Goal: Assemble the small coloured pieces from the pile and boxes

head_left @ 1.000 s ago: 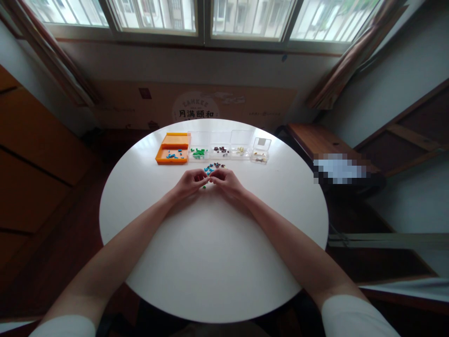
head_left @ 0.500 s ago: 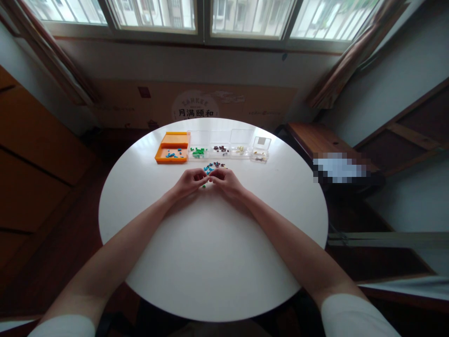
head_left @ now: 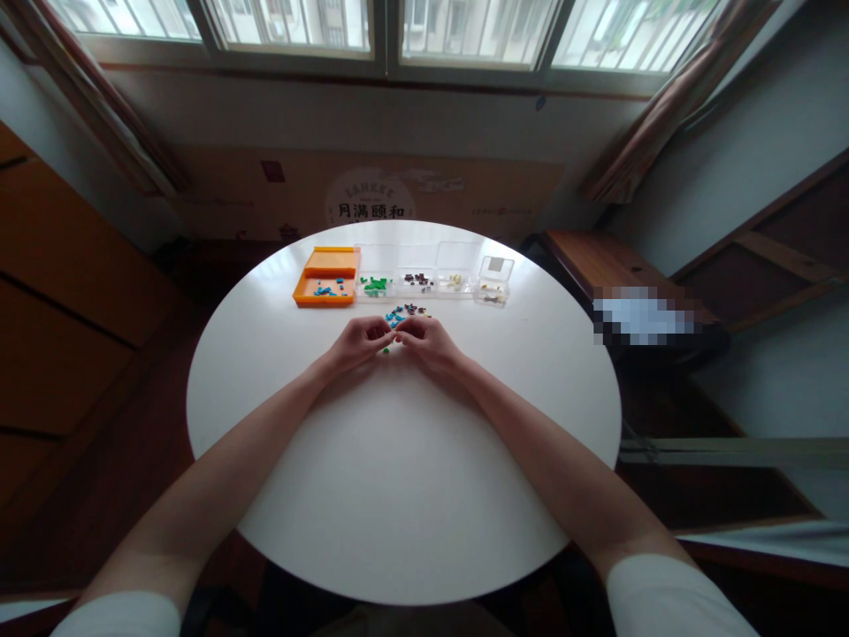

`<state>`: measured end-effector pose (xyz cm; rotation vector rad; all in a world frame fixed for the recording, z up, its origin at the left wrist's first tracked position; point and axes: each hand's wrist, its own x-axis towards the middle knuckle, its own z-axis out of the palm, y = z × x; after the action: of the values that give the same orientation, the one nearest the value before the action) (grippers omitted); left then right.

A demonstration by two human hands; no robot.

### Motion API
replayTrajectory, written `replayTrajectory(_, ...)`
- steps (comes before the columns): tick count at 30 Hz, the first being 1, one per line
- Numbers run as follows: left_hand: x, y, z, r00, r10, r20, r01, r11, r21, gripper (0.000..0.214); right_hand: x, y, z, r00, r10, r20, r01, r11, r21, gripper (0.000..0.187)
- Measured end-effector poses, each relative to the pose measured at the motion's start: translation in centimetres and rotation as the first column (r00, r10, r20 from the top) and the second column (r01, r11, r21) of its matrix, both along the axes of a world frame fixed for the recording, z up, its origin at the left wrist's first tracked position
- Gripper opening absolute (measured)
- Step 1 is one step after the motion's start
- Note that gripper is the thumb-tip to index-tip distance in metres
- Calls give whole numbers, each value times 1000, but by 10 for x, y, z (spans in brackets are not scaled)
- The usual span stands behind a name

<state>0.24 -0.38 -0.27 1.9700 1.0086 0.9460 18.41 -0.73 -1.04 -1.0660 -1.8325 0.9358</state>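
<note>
Bench point(head_left: 398, 495), rnd & white. Far side: row of clear boxes point(head_left: 457, 253) w/ green, brown & cream bricks point(head_left: 376, 285); left of it, open orange box point(head_left: 325, 303) w/ blue bricks point(head_left: 326, 290). L hand point(head_left: 362, 343) & R hand point(head_left: 428, 341) nr ctr, fingertips tog. or nearly; can't tell what's pinched, too sm. Loose brick pile point(head_left: 409, 310) just beyond; single green brick point(head_left: 386, 350) just this side.

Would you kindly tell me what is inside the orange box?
Small blue pieces lie in the near part of the orange box; anything close behind its front wall would be hidden from this view.
</note>
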Motion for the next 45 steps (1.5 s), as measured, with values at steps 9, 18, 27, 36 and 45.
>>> replayTrajectory(9, -1, 2, -3, 1000, -1, -29, 1, 1000, 19, 31, 1, 1, -3, 1000, 2, 7, -2, 1000, 11, 20)
replayTrajectory(18, -1, 2, -2, 1000, 7, -18, -6, 1000, 22, 31, 0, 2, -2, 999, 7, -39, -6, 1000, 14, 21)
replayTrajectory(27, 1, -1, 2, 1000, -4, 17, 4, 1000, -1, 29, 0, 3, 1, 982, 20, -188, -32, 997, -65, 18)
replayTrajectory(36, 1, 0, 1, 1000, -6, 24, 6, 1000, -7, 28, 0, 4, 1, 956, 16, -293, -52, 992, -114, 20)
replayTrajectory(45, -1, 2, -2, 1000, -2, 9, 2, 1000, 6, 28, -2, 3, 2, 943, 11, -331, -60, 989, -137, 19)
